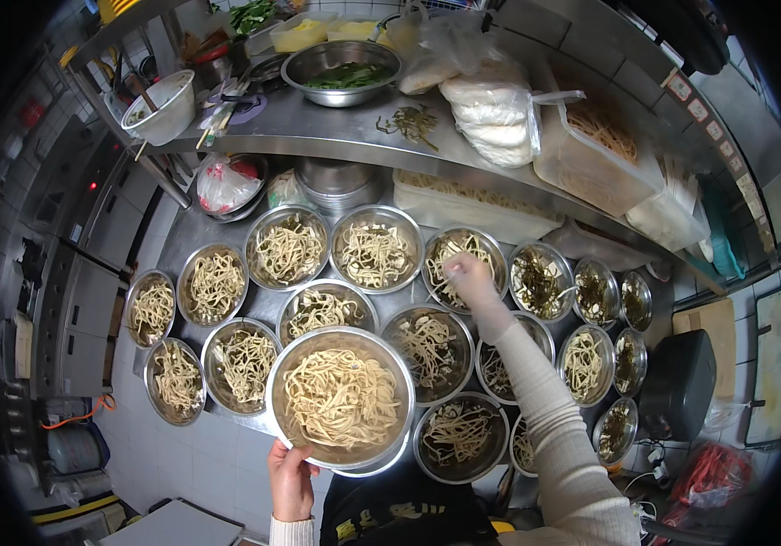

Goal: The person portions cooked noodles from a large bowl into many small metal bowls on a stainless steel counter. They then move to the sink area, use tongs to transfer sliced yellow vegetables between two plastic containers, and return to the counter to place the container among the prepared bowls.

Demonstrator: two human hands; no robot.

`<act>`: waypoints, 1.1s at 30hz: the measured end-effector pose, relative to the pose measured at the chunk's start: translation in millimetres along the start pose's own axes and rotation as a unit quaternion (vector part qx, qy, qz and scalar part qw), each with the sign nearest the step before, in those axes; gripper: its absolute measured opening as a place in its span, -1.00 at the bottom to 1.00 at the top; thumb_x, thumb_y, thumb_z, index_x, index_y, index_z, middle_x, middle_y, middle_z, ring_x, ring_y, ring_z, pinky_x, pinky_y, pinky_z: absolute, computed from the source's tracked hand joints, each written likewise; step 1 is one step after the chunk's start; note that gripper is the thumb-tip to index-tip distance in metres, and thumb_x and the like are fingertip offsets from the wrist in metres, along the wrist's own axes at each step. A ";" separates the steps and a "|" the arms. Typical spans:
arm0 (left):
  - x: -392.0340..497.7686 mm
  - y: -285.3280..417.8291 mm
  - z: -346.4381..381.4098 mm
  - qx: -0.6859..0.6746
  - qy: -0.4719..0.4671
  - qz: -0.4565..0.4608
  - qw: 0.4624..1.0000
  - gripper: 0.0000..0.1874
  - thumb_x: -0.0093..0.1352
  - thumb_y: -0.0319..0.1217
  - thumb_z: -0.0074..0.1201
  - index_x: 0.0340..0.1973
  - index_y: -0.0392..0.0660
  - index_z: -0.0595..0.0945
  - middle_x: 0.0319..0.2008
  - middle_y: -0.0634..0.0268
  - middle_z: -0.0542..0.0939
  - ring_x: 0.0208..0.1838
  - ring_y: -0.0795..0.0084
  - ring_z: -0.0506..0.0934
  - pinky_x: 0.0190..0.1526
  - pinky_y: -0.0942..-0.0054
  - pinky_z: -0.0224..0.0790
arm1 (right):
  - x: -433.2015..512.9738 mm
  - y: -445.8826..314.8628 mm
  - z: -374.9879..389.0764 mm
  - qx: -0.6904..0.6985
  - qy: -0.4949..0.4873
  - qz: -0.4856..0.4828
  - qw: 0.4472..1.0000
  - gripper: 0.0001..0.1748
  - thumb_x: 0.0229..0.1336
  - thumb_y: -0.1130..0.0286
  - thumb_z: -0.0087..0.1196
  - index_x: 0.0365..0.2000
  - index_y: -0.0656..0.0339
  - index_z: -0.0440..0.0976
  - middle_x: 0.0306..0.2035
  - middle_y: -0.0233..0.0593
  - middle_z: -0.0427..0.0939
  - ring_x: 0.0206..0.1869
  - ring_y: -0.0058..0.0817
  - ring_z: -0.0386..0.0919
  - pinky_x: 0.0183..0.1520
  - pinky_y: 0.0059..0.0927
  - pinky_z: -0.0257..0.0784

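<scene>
My left hand [291, 478] grips the rim of a large steel bowl [341, 403] filled with pale noodle-like strips, held above the table at the near edge. Over another steel bowl [465, 269] in the back row is my right hand [469, 280], in what looks like a thin clear glove; that bowl holds the same pale strips over dark greens. Whether the right fingers hold any strips cannot be told. Several more steel bowls stand around them, many with pale strips on top. A bowl [541, 281] to the right shows dark shredded greens and white pieces.
A steel shelf [363, 147] runs above the table's back, bearing a steel bowl of greens [346, 74], a white plastic tub [162, 106], bagged white food [489, 112] and a clear bin [595, 150]. Under it sits a long container of strips [476, 205]. A dark box [677, 385] stands at right.
</scene>
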State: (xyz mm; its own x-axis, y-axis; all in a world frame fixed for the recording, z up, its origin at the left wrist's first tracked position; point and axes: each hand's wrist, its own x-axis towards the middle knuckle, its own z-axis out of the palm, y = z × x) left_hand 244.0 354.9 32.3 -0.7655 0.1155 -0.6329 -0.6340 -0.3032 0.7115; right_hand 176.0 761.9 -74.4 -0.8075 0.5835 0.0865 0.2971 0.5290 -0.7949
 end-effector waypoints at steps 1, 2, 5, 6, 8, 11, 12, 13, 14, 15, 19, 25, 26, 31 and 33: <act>0.8 -0.7 -1.7 -0.002 0.001 -0.001 1.000 -0.79 0.21 -0.63 -0.05 -0.23 -0.20 0.51 -0.36 0.31 0.61 -0.53 0.62 0.48 -0.61 0.69 0.25 | -0.9 -6.3 -15.4 0.023 -0.001 0.026 0.999 -0.96 0.11 0.53 0.09 -0.41 0.19 0.53 -0.42 -0.42 0.52 -0.32 -0.61 0.42 -0.19 -0.54 0.37; 1.0 -1.8 -3.5 -0.008 0.003 0.002 1.000 -0.78 0.21 -0.63 -0.05 -0.22 -0.20 0.51 -0.36 0.31 0.61 -0.52 0.63 0.48 -0.62 0.70 0.25 | 2.2 -15.1 -27.8 0.106 -0.006 0.077 0.991 -0.95 0.12 0.55 0.08 -0.42 0.20 0.52 -0.43 -0.45 0.50 -0.33 -0.64 0.39 -0.18 -0.58 0.34; 2.0 -2.8 -8.4 -0.014 0.009 0.004 1.000 -0.78 0.22 -0.62 -0.04 -0.22 -0.19 0.51 -0.35 0.31 0.61 -0.51 0.63 0.48 -0.62 0.70 0.26 | 2.0 -43.1 -65.1 0.252 0.004 0.082 0.964 -0.95 0.15 0.57 0.04 -0.39 0.22 0.49 -0.45 -0.50 0.46 -0.36 -0.72 0.35 -0.17 -0.66 0.28; 2.5 -2.5 -9.5 -0.011 0.013 0.003 1.000 -0.78 0.22 -0.62 -0.04 -0.22 -0.19 0.51 -0.35 0.31 0.61 -0.51 0.63 0.48 -0.62 0.70 0.27 | 1.6 -52.1 -74.0 0.271 0.011 0.074 0.960 -0.94 0.15 0.58 0.03 -0.37 0.22 0.49 -0.46 -0.51 0.45 -0.38 -0.75 0.33 -0.21 -0.68 0.26; 4.5 -0.5 -11.0 -0.007 0.005 0.004 1.000 -0.79 0.22 -0.61 -0.04 -0.22 -0.19 0.51 -0.34 0.31 0.60 -0.50 0.63 0.48 -0.62 0.68 0.27 | 2.3 -68.2 -88.6 0.319 0.028 0.091 0.943 -0.93 0.14 0.61 0.02 -0.37 0.25 0.48 -0.46 -0.49 0.44 -0.40 -0.76 0.33 -0.26 -0.72 0.22; 4.8 2.1 -9.7 -0.007 0.006 0.008 1.000 -0.79 0.22 -0.61 -0.03 -0.23 -0.19 0.51 -0.34 0.31 0.60 -0.51 0.62 0.48 -0.62 0.67 0.27 | 4.6 -88.3 -101.0 0.342 0.034 0.054 0.937 -0.91 0.13 0.63 0.02 -0.35 0.27 0.48 -0.45 -0.48 0.45 -0.40 -0.75 0.33 -0.27 -0.72 0.22; 5.0 3.5 -8.7 -0.008 0.010 0.005 1.000 -0.79 0.22 -0.61 -0.03 -0.23 -0.19 0.51 -0.34 0.31 0.60 -0.51 0.62 0.48 -0.62 0.67 0.27 | 6.4 -94.6 -103.9 0.338 0.044 0.056 0.939 -0.91 0.13 0.64 0.01 -0.35 0.28 0.48 -0.45 -0.47 0.45 -0.40 -0.75 0.33 -0.27 -0.72 0.22; 5.2 4.9 -7.8 -0.008 0.006 0.007 1.000 -0.80 0.22 -0.61 -0.03 -0.23 -0.19 0.51 -0.35 0.30 0.60 -0.51 0.62 0.48 -0.62 0.67 0.27 | 8.3 -100.8 -105.7 0.351 0.041 0.027 0.935 -0.90 0.12 0.64 0.01 -0.34 0.28 0.48 -0.45 -0.47 0.46 -0.39 -0.74 0.33 -0.26 -0.71 0.23; 5.1 6.3 -7.1 -0.010 -0.009 0.015 1.000 -0.80 0.22 -0.61 -0.03 -0.23 -0.19 0.51 -0.35 0.30 0.61 -0.51 0.61 0.48 -0.62 0.67 0.27 | 10.5 -107.4 -105.9 0.357 0.047 0.015 0.933 -0.89 0.11 0.65 0.01 -0.34 0.28 0.49 -0.44 -0.47 0.46 -0.39 -0.74 0.34 -0.25 -0.70 0.24; 4.7 7.2 -6.7 -0.011 -0.001 0.008 1.000 -0.80 0.22 -0.61 -0.03 -0.23 -0.19 0.51 -0.35 0.30 0.61 -0.51 0.61 0.48 -0.62 0.67 0.27 | 12.4 -114.3 -105.5 0.365 0.050 0.000 0.929 -0.88 0.11 0.65 0.01 -0.33 0.28 0.49 -0.43 -0.46 0.47 -0.39 -0.74 0.34 -0.25 -0.70 0.25; 4.3 7.6 -7.6 -0.016 -0.004 0.010 1.000 -0.80 0.22 -0.61 -0.02 -0.23 -0.19 0.52 -0.36 0.29 0.62 -0.51 0.60 0.49 -0.62 0.67 0.27 | 29.2 -145.0 -97.7 0.370 0.061 -0.063 0.925 -0.87 0.10 0.63 0.05 -0.30 0.29 0.49 -0.40 -0.45 0.48 -0.36 -0.73 0.35 -0.21 -0.67 0.27; 5.0 3.1 -15.1 -0.026 0.000 0.012 1.000 -0.79 0.20 -0.63 -0.02 -0.24 -0.20 0.53 -0.38 0.29 0.62 -0.53 0.60 0.49 -0.61 0.67 0.29 | 51.8 -174.3 -60.3 0.402 0.011 -0.101 0.910 -0.89 0.10 0.61 0.07 -0.31 0.26 0.49 -0.39 -0.46 0.49 -0.35 -0.75 0.36 -0.22 -0.69 0.27; 4.3 2.9 -16.7 -0.027 0.001 0.011 1.000 -0.79 0.20 -0.63 -0.02 -0.24 -0.20 0.53 -0.38 0.29 0.62 -0.54 0.60 0.48 -0.60 0.67 0.29 | 54.7 -174.4 -50.6 0.392 0.004 -0.107 0.914 -0.89 0.10 0.60 0.07 -0.32 0.26 0.50 -0.38 -0.47 0.49 -0.34 -0.75 0.37 -0.21 -0.69 0.27; 3.3 3.0 -23.5 -0.036 0.013 0.015 0.999 -0.81 0.20 -0.64 -0.04 -0.27 -0.20 0.53 -0.39 0.29 0.62 -0.54 0.60 0.48 -0.59 0.67 0.30 | 70.9 -158.7 2.5 0.185 -0.057 -0.017 0.981 -0.85 0.12 0.55 0.09 -0.25 0.29 0.51 -0.36 -0.48 0.51 -0.28 -0.72 0.42 -0.12 -0.67 0.33; 3.4 4.3 -27.1 -0.035 0.019 0.016 0.999 -0.81 0.20 -0.63 -0.03 -0.27 -0.20 0.53 -0.39 0.29 0.62 -0.53 0.60 0.49 -0.59 0.68 0.30 | 69.4 -143.2 11.4 0.189 -0.050 -0.046 0.980 -0.81 0.14 0.53 0.09 -0.20 0.31 0.51 -0.34 -0.48 0.52 -0.28 -0.72 0.41 -0.13 -0.66 0.32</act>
State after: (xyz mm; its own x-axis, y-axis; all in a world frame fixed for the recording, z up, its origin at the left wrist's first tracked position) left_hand 241.7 328.4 24.9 -0.7795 0.0697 -0.6225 -0.5993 -0.3722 0.7088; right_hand 71.6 719.6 38.5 -0.8737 0.4702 0.1246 0.0259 0.3007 -0.9534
